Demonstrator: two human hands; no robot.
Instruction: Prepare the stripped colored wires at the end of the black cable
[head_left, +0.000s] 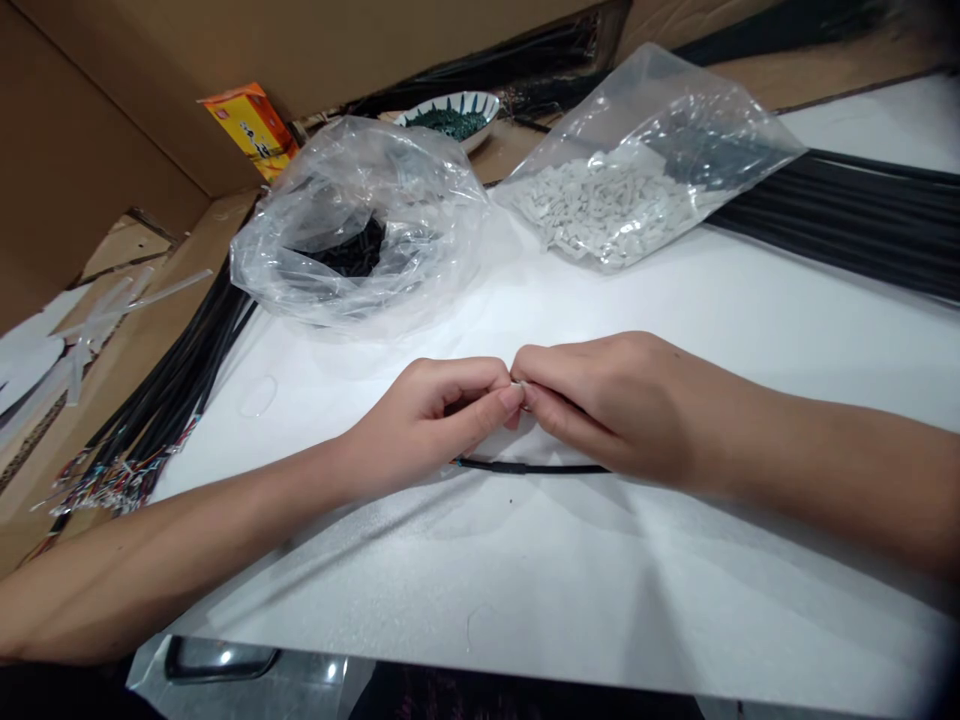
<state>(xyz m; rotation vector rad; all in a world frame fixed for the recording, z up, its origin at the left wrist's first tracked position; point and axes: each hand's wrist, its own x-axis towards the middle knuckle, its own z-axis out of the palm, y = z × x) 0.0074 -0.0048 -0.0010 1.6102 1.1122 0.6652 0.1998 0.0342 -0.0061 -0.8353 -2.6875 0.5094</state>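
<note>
1. Two hands meet over the white sheet (525, 585), fingertips almost touching. Both are closed narrowly: the left hand (427, 425) and the right hand (607, 410) each bring thumb and fingers together on a small pale piece (519, 390), whose form the fingers hide
2. Just under the hands, a black cable (529, 466) runs across the sheet; its end is hidden beneath them, and whether it joins the pale piece cannot be told
3. Handling note: a part this small seems to need even pressure from both sets of fingertips, with the wrists kept low and steady so it cannot twist or slip
4. Beyond the left wrist, a bundle of black cables (161, 420) ends in loose multicoloured wires (112, 485)
5. Ahead of the hands, a clear plastic bag (420, 200) holds coiled black cable (352, 250); ahead of the right hand, another clear bag (712, 120) holds small grey-white pieces (600, 210)
6. Farthest ahead are a patterned bowl (480, 105) of dark green bits (448, 122) and a yellow-and-red box (251, 130), against a cardboard wall (300, 45); further black cables (840, 220) lie ahead and to the right of the right hand
</note>
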